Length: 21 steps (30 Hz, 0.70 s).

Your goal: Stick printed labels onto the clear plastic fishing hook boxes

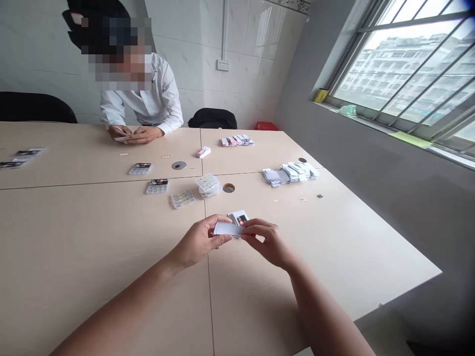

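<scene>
Between my two hands is a flat white card-like piece [227, 228], perhaps a folded paper box; its kind is not certain. My left hand [202, 236] grips its left end between thumb and fingers. The fingertips of my right hand [267, 240] pinch its right end. Just beyond it, partly hidden by the piece and my fingers, a white item with a black printed patch [238, 216] lies on the table. Farther off to the left sit clear plastic compartment cases [208, 185], some stacked, and another clear case [183, 199] beside them.
A person in a white shirt [163, 94] sits across the table [111, 262], holding something flat. White flat pieces [293, 173] lie in piles at right, red-and-white ones [237, 141] at the back. Cases with dark labels [158, 186] stand left. A round cable hole [228, 188] opens mid-table.
</scene>
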Each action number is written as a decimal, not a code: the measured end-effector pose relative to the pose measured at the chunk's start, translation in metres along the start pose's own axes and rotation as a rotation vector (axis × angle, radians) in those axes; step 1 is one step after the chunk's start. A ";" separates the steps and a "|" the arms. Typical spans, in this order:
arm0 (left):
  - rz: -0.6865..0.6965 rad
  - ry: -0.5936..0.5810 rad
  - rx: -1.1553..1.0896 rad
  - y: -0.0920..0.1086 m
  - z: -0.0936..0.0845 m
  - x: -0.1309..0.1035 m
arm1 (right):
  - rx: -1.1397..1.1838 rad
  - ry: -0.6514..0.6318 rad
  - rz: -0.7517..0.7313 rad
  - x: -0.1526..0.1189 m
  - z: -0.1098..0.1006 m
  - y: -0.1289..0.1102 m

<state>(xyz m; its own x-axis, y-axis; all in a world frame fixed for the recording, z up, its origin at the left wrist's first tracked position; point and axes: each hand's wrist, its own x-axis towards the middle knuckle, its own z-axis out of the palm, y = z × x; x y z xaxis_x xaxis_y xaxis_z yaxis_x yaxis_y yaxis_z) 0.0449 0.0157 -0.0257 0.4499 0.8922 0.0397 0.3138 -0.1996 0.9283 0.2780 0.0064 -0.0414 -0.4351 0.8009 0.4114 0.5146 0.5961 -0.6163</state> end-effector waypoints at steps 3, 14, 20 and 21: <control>0.128 0.126 0.067 -0.016 0.014 -0.002 | -0.076 0.045 0.069 0.003 -0.009 0.009; 0.707 -0.028 0.346 -0.040 0.061 -0.008 | -0.574 0.290 0.675 0.071 -0.089 0.116; 0.675 0.045 0.415 -0.044 0.048 -0.001 | -0.734 0.196 0.771 0.122 -0.080 0.160; 0.674 0.050 0.421 -0.045 0.048 0.000 | -0.753 0.172 0.780 0.126 -0.077 0.165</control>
<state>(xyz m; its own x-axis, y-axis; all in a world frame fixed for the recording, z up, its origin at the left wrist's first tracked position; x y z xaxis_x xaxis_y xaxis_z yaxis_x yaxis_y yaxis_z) 0.0712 0.0055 -0.0848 0.6204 0.5398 0.5690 0.2810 -0.8303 0.4813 0.3646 0.2102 -0.0397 0.2849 0.9351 0.2107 0.9484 -0.2430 -0.2038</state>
